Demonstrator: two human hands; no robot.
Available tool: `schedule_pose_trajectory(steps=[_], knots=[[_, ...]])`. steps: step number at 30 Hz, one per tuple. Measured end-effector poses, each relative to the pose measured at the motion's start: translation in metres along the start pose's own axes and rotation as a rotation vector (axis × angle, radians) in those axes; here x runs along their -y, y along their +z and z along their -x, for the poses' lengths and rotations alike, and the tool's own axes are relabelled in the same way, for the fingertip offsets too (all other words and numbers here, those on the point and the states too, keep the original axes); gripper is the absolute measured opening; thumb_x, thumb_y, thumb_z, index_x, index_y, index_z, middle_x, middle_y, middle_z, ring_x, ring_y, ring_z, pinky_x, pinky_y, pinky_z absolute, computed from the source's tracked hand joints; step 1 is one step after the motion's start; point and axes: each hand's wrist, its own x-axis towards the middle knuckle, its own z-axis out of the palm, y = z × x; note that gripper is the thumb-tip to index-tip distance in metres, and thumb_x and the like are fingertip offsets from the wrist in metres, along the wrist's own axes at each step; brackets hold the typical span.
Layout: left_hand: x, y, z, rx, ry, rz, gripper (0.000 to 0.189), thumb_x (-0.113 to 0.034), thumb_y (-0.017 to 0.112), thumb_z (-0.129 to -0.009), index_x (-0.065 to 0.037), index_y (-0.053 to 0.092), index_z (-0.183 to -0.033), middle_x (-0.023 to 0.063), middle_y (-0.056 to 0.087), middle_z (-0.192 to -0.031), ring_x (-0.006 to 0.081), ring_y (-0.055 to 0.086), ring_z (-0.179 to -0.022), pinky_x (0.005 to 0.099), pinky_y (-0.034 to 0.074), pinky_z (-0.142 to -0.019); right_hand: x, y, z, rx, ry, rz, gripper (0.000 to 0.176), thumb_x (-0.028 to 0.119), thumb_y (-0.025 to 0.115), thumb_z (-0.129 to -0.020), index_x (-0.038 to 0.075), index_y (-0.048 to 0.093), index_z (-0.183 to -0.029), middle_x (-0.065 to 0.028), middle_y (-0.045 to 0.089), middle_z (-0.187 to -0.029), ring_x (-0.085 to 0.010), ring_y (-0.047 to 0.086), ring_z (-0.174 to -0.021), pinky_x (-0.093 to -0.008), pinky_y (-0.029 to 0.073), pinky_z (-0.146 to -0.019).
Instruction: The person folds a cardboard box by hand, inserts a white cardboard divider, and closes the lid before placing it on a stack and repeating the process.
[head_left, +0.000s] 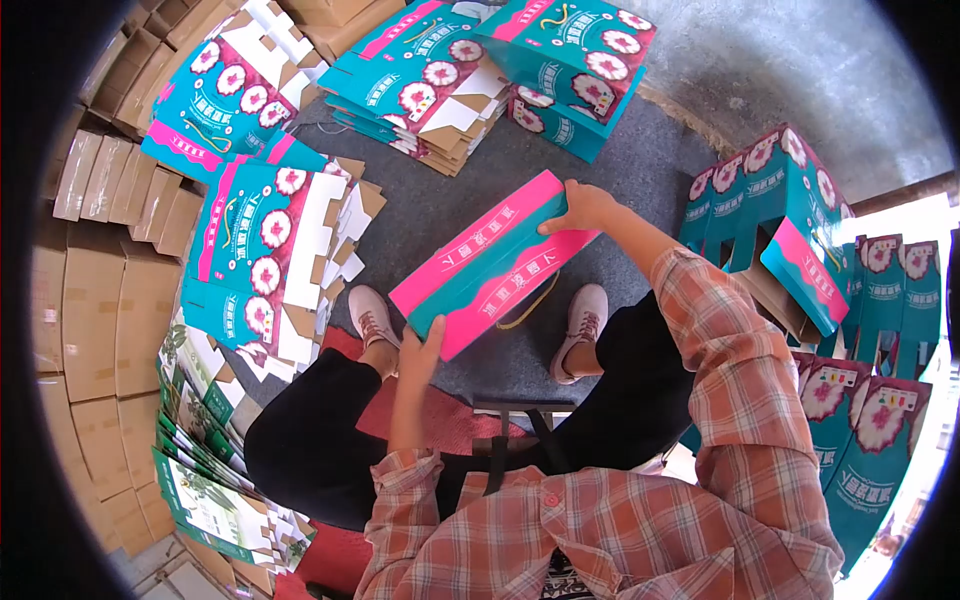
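Observation:
A folded cardboard gift box (490, 262) in pink and teal, with white lettering, is held slantwise above the floor between my feet. At its lower left end, my left hand (421, 352) is closed on the corner, thumb on the teal face. My right hand (588, 208) grips the upper right end, thumb over the teal stripe; its other fingers are partly hidden. A gold cord handle (530, 306) hangs out along the lower side. The box's underside is hidden from view.
Flat teal box blanks (250, 250) lie stacked at the left, with another stack (410, 80) at the back. Made-up boxes (755, 190) stand at the right. Brown cartons (95, 300) line the left wall. Green and white blanks (205, 490) lie near my left knee.

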Motion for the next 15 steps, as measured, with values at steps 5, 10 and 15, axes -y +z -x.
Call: schedule_pose_trajectory(steps=[5, 10, 15], knots=[[-0.059, -0.012, 0.022, 0.118, -0.221, 0.245, 0.067, -0.047, 0.066, -0.083, 0.003, 0.047, -0.123, 0.0168, 0.06, -0.107, 0.0273, 0.063, -0.094, 0.0381, 0.057, -0.062, 0.0, 0.0, -0.003, 0.008, -0.024, 0.024, 0.103, 0.07, 0.073, -0.057, -0.009, 0.049, -0.118, -0.0239, 0.059, -0.116, -0.0351, 0.058, -0.111, -0.0408, 0.047, -0.091], [-0.061, -0.014, 0.029, 0.187, -0.23, 0.274, 0.064, -0.043, 0.067, -0.084, 0.0, 0.046, -0.126, 0.0161, 0.059, -0.11, 0.0275, 0.065, -0.088, 0.0383, 0.058, -0.058, 0.003, -0.016, 0.025, -0.087, -0.071, 0.034, 0.094, 0.066, 0.074, -0.059, -0.007, 0.051, -0.113, -0.022, 0.063, -0.107, -0.0347, 0.061, -0.103, -0.0427, 0.048, -0.086], [-0.096, 0.007, 0.044, 0.205, -0.043, 0.29, 0.058, -0.037, 0.063, -0.088, 0.001, 0.044, -0.128, 0.0158, 0.058, -0.114, 0.0251, 0.064, -0.093, 0.0358, 0.058, -0.062, 0.002, -0.082, 0.101, -0.428, -0.084, 0.065, 0.079, 0.057, 0.077, -0.062, -0.003, 0.05, -0.105, -0.0197, 0.065, -0.093, -0.0365, 0.063, -0.093, -0.0437, 0.05, -0.08]])
